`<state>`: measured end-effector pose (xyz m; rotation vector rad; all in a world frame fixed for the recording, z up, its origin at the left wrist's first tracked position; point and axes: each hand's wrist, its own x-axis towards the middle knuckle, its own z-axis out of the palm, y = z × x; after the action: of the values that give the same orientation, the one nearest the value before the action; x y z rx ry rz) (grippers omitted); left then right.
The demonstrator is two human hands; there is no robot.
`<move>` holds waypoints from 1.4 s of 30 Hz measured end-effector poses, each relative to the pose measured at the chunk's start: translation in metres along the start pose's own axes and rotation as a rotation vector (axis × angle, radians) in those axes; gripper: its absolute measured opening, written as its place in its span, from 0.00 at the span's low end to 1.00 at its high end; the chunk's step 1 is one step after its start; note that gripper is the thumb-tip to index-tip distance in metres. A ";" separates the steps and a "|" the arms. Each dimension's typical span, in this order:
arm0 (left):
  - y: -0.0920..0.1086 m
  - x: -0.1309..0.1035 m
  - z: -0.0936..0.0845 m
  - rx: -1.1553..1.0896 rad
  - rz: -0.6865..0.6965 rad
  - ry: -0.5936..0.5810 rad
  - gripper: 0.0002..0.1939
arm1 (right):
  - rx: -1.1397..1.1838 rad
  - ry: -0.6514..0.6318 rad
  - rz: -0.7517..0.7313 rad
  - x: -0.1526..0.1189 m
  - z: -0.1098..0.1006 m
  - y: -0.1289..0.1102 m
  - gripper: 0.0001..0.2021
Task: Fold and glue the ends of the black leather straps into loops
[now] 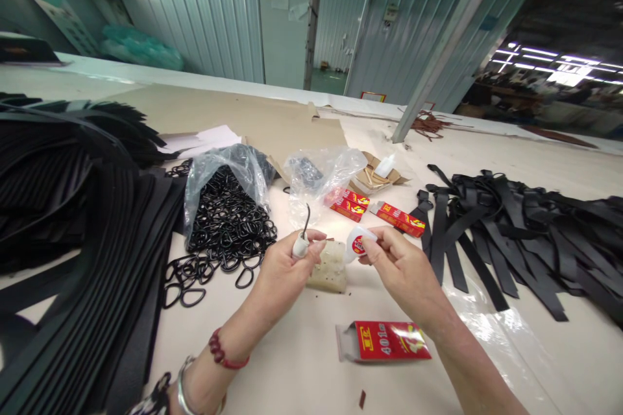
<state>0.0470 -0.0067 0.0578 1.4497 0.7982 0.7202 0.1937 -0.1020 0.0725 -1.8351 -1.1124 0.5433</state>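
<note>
While left grip (285,269) pinches white piece (300,247) — bottle (359,244) pinched at fingertips of right grip (400,260).

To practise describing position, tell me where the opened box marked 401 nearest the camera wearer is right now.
In the head view, the red box lies flat at lower centre-right, left of the right forearm.

A workshop or small factory floor is shown. Black straps (97,259) and metal rings (228,227) are heaped in bulk on a long worktop (292,363), enclosed by corrugated metal walls (195,13) and lit beyond by ceiling tube lights (540,52).
</note>
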 end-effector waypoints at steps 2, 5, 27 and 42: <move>0.000 0.000 0.000 -0.007 -0.004 -0.003 0.11 | 0.055 0.017 0.009 0.002 0.001 0.000 0.10; 0.000 0.000 0.000 -0.022 -0.008 -0.001 0.12 | 0.169 0.038 0.062 0.004 0.002 -0.003 0.10; 0.014 -0.017 -0.007 -0.195 -0.037 0.014 0.21 | 0.842 0.078 0.419 0.006 -0.007 0.026 0.13; 0.015 -0.060 -0.017 -0.243 -0.108 0.065 0.20 | 0.860 0.124 0.331 -0.007 0.001 0.021 0.14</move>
<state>0.0004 -0.0463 0.0752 1.1614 0.8035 0.7569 0.2000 -0.1115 0.0535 -1.2525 -0.3687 0.9126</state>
